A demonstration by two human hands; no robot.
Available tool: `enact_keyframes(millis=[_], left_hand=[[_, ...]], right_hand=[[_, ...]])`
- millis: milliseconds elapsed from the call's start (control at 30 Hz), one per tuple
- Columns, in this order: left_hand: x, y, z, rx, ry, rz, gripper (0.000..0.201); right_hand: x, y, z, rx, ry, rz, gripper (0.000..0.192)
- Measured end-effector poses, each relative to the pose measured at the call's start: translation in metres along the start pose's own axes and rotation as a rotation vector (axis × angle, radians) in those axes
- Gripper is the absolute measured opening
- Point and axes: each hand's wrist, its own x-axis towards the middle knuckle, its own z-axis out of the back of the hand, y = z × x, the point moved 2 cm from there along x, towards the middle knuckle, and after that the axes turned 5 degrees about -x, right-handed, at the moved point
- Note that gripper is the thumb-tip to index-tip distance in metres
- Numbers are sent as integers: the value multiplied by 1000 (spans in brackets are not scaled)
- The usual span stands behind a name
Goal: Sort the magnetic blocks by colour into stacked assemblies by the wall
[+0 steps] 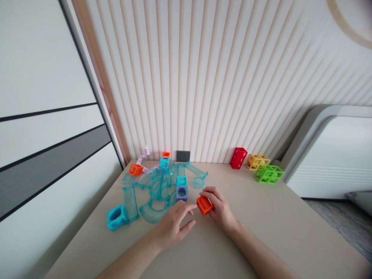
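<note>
Head view: you look down at both your hands on a beige table (261, 232), with a marble-run set spread beyond them.
Right hand grip: your right hand (219, 207) is closed round an orange block (204, 205), thumb on the near side and fingers curled over the far side; only the block's left end pokes out of your grasp.
Left hand grip: your left hand (171, 226) holds nothing. It lies palm down and loosely spread, fingertips reaching toward the block without quite touching it.
Block from the grip: the exposed end of the block faces left, straight at your left fingertips, so the gap between the two hands is small.
Long axis: the block lies roughly across you, tilted a little so its left end sits nearer you than the end buried in your palm.
Nearer hand: the right one already has it; the left is just beside it.
Beyond the grip: a purple cube (181, 193) with a teal cube (181, 181) stacked on it stands just ahead and left of the block, at the edge of the clear teal track pieces (158, 190).
Further left: a teal cube connector (116, 217) lies at the near end of the track.
Far right of the grip: a red cage block (238, 157), a yellow one (257, 161) and a green one (269, 173) sit well apart by the wall.
</note>
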Motion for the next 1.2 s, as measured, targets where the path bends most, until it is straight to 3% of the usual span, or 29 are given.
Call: enact_keyframes(millis=[200, 400, 700, 867, 1067, 1200], left_hand=[[-6, 5, -7, -119, -51, 84, 55], [-4, 5, -8, -119, -92, 164, 35], [1, 3, 0, -160, -197, 110, 18], [1, 2, 1, -129, -185, 72, 21], [3, 0, 11, 33, -364, 46, 27], [3, 1, 15, 74, -394, 51, 24]], right_hand=[[1, 29, -9, 64, -96, -101, 50], [2, 42, -9, 111, -56, -71, 52], [2, 34, 5, 199, 223, 20, 69], [3, 33, 8, 181, 205, 83, 65], [4, 15, 0, -21, 105, -34, 52], [4, -1, -1, -200, 171, -56, 43]])
